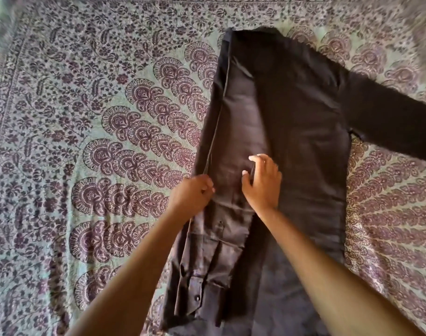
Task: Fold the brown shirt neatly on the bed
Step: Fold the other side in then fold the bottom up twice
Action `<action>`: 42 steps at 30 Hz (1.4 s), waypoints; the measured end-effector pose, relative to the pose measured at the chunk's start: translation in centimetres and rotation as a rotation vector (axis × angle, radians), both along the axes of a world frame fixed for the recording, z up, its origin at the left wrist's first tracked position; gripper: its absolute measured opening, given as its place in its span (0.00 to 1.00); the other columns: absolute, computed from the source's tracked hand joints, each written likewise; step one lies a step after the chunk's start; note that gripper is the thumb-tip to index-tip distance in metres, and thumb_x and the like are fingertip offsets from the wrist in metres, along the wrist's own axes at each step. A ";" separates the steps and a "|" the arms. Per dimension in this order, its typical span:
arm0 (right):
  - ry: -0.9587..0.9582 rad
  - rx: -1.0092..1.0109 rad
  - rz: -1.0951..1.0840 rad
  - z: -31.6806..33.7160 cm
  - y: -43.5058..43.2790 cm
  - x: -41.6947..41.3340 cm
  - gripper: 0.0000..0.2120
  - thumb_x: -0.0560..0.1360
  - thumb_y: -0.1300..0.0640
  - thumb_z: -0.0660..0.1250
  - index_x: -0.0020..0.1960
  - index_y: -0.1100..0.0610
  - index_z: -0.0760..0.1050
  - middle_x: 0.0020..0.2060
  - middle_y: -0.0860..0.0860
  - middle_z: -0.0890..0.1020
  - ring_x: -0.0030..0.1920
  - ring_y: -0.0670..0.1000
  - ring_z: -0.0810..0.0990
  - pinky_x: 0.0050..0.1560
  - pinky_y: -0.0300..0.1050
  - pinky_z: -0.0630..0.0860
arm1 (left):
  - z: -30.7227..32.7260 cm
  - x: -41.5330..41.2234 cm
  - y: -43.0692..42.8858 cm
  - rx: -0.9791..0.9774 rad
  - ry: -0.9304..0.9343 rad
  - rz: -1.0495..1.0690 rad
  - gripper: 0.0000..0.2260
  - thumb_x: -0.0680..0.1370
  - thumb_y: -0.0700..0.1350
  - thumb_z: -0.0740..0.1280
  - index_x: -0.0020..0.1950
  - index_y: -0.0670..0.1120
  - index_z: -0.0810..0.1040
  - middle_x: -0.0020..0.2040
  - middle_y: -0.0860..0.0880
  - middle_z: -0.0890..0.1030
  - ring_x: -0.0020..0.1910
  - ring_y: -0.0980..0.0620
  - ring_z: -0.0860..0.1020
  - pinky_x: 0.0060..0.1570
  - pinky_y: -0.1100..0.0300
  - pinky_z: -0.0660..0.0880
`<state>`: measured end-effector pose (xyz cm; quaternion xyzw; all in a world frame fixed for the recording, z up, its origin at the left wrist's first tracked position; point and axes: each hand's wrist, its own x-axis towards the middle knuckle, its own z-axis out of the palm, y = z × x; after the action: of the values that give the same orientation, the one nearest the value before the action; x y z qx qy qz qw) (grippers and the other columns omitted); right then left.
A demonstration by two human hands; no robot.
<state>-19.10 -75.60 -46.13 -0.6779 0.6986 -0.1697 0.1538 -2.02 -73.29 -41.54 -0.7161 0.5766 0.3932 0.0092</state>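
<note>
The dark brown shirt [299, 112] lies back-up on the bed, collar at the far end. Its left side and sleeve are folded inward, the cuff with buttons pointing toward me. The other sleeve stretches out flat to the right. My left hand [195, 192] pinches the folded left edge of the shirt. My right hand [262, 180] grips a fold of the sleeve cloth in the middle of the shirt between thumb and curled fingers.
The bed is covered by a green bedspread [98, 117] with a purple paisley and floral print, spreading wide to the left and right of the shirt. Its border runs along the far edge.
</note>
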 end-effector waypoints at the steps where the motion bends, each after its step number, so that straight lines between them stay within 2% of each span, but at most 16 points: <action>1: 0.019 0.000 0.014 -0.2 -1.6 0.2 0.21 0.68 0.50 0.56 0.58 0.58 0.74 0.58 0.56 0.76 0.57 0.59 0.75 0.53 0.51 0.71 | -0.2 -0.3 -2.1 -0.059 0.065 0.037 0.08 0.75 0.49 0.65 0.51 0.51 0.79 0.49 0.46 0.83 0.48 0.43 0.80 0.49 0.51 0.77; 4: 0.066 0.025 0.039 -0.8 -6.4 1.0 0.27 0.71 0.50 0.52 0.66 0.61 0.69 0.65 0.58 0.73 0.65 0.59 0.71 0.63 0.54 0.68 | -1.2 -1.1 -7.9 -0.234 0.160 0.054 0.11 0.75 0.46 0.63 0.56 0.49 0.79 0.52 0.46 0.83 0.51 0.44 0.80 0.52 0.53 0.76; 6: 0.113 0.027 0.074 -1.5 -9.3 1.3 0.29 0.74 0.49 0.50 0.70 0.62 0.64 0.70 0.59 0.67 0.70 0.59 0.65 0.69 0.54 0.60 | -1.9 -1.8 -11.8 -0.381 0.124 0.033 0.13 0.78 0.43 0.62 0.61 0.47 0.76 0.56 0.45 0.81 0.54 0.44 0.78 0.52 0.55 0.73; 8: 0.173 0.010 0.120 -2.1 -11.9 1.7 0.29 0.75 0.49 0.49 0.73 0.62 0.59 0.72 0.58 0.62 0.73 0.57 0.61 0.72 0.52 0.55 | -2.9 -2.3 -15.8 -0.501 0.082 -0.031 0.16 0.79 0.43 0.59 0.67 0.47 0.71 0.64 0.45 0.76 0.63 0.45 0.74 0.60 0.55 0.67; 10: 0.231 -0.017 0.175 -2.6 -14.1 1.9 0.30 0.75 0.49 0.50 0.73 0.62 0.57 0.73 0.59 0.61 0.73 0.56 0.60 0.72 0.51 0.54 | -4.2 -2.6 -19.6 -0.527 0.031 -0.145 0.20 0.80 0.45 0.56 0.73 0.48 0.62 0.74 0.47 0.64 0.74 0.49 0.60 0.71 0.54 0.54; 12: 0.295 -0.034 0.224 -3.3 -15.9 2.1 0.30 0.75 0.49 0.51 0.73 0.63 0.58 0.72 0.60 0.62 0.73 0.56 0.60 0.72 0.51 0.54 | -5.6 -2.7 -23.3 -0.485 -0.021 -0.227 0.23 0.81 0.48 0.53 0.76 0.50 0.54 0.77 0.51 0.53 0.76 0.52 0.48 0.73 0.53 0.43; 15: 0.365 -0.027 0.275 -4.3 -18.0 2.0 0.30 0.76 0.47 0.50 0.73 0.63 0.58 0.72 0.60 0.62 0.73 0.57 0.60 0.72 0.52 0.54 | -7.2 -2.7 -27.9 -0.417 -0.096 -0.275 0.24 0.82 0.52 0.51 0.77 0.52 0.50 0.78 0.53 0.49 0.76 0.53 0.45 0.73 0.50 0.39; 20: 0.355 0.014 0.395 -5.6 -18.3 2.8 0.29 0.76 0.46 0.49 0.72 0.62 0.62 0.72 0.59 0.64 0.72 0.56 0.63 0.72 0.51 0.53 | -9.3 -0.4 -28.9 -0.538 -0.312 -0.231 0.23 0.80 0.51 0.55 0.74 0.50 0.60 0.76 0.53 0.60 0.75 0.51 0.56 0.72 0.46 0.47; 24: 0.325 -0.003 0.430 -6.0 -17.6 2.7 0.29 0.77 0.46 0.51 0.72 0.61 0.61 0.72 0.58 0.62 0.73 0.55 0.61 0.72 0.51 0.52 | -9.5 0.4 -27.5 -0.736 -0.277 -0.014 0.19 0.77 0.51 0.54 0.62 0.48 0.77 0.66 0.50 0.75 0.68 0.48 0.68 0.68 0.48 0.57; 28: 0.350 -0.033 0.423 -5.6 -17.2 2.9 0.30 0.76 0.46 0.52 0.73 0.61 0.60 0.74 0.57 0.59 0.74 0.55 0.58 0.72 0.53 0.52 | -7.4 -1.7 -30.8 -0.831 -0.072 0.165 0.15 0.78 0.47 0.56 0.57 0.47 0.78 0.55 0.47 0.81 0.55 0.45 0.77 0.52 0.55 0.69; 30: 0.354 -0.034 0.445 -5.5 -16.5 3.1 0.29 0.76 0.46 0.51 0.73 0.61 0.60 0.74 0.57 0.59 0.74 0.54 0.56 0.72 0.53 0.51 | -6.7 -2.5 -33.4 -0.678 0.059 0.336 0.12 0.79 0.46 0.58 0.60 0.47 0.75 0.52 0.44 0.82 0.51 0.44 0.78 0.44 0.58 0.68; 32: 0.342 -0.022 0.459 -5.7 -15.9 3.3 0.29 0.77 0.46 0.51 0.73 0.61 0.59 0.73 0.58 0.60 0.74 0.54 0.57 0.72 0.52 0.51 | -6.5 -2.8 -36.5 -0.502 0.181 0.467 0.13 0.77 0.47 0.64 0.61 0.48 0.74 0.53 0.44 0.81 0.51 0.46 0.78 0.44 0.61 0.69; 34: 0.318 -0.005 0.459 -6.0 -15.7 3.3 0.30 0.77 0.46 0.52 0.74 0.61 0.58 0.74 0.58 0.59 0.74 0.55 0.58 0.72 0.52 0.51 | -6.2 -2.8 -38.8 -0.418 0.369 0.539 0.11 0.73 0.43 0.69 0.55 0.49 0.76 0.51 0.45 0.81 0.43 0.51 0.79 0.36 0.64 0.73; 37: 0.288 0.004 0.458 -6.2 -15.7 3.3 0.30 0.77 0.46 0.52 0.74 0.61 0.56 0.74 0.59 0.58 0.74 0.55 0.58 0.72 0.51 0.51 | -6.4 -2.2 -40.1 -0.371 0.579 0.532 0.11 0.71 0.34 0.68 0.45 0.50 0.73 0.39 0.50 0.79 0.30 0.59 0.73 0.22 0.69 0.67; 39: 0.274 0.014 0.456 -6.2 -15.5 3.4 0.30 0.77 0.47 0.52 0.74 0.61 0.56 0.74 0.59 0.57 0.74 0.56 0.57 0.72 0.52 0.51 | -7.2 -1.3 -40.3 -0.366 0.573 0.499 0.14 0.71 0.32 0.68 0.40 0.51 0.69 0.35 0.51 0.76 0.31 0.57 0.74 0.27 0.68 0.70; 42: 0.249 0.023 0.459 -6.2 -14.5 3.8 0.31 0.76 0.45 0.52 0.74 0.61 0.56 0.74 0.60 0.56 0.74 0.58 0.56 0.72 0.53 0.52 | -8.6 -0.3 -40.7 -0.403 0.416 0.352 0.16 0.68 0.31 0.70 0.36 0.51 0.69 0.33 0.51 0.76 0.37 0.52 0.76 0.42 0.58 0.76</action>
<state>-15.32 -90.14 -52.37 -0.8326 0.5418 -0.0375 0.1091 -2.28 -114.02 -50.15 -0.6965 0.4996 0.4047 -0.3186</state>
